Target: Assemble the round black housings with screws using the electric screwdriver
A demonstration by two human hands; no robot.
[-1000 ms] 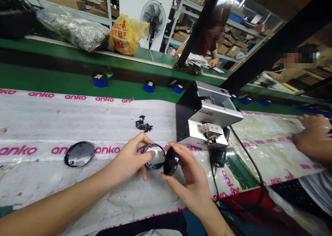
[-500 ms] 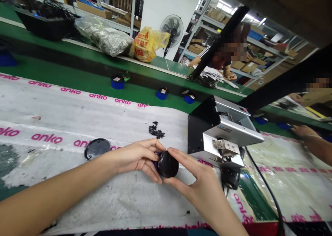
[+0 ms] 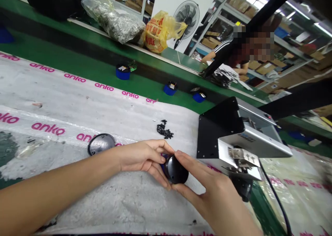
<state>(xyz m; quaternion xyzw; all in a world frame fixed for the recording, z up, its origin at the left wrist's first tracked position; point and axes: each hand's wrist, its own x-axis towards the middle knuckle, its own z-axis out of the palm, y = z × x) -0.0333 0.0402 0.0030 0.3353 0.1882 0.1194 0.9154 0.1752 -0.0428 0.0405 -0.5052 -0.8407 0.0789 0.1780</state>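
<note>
Brought together since a second ago, the two round halves are held as one black round case (image 3: pixel 176 169) just above the surface (image 3: pixel 116 198), gripped between the left hand (image 3: pixel 144 157) and the right hand (image 3: pixel 210 191), fingertips pinching from opposite sides.

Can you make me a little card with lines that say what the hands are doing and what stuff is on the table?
Hands: the left hand and right hand both pinch a round black part.
Left of them: a flat black lid lies on the white sheet.
Behind them: a pile of black pieces.
Right: a black and silver box.
Far side: blue cups on the green belt.
</note>
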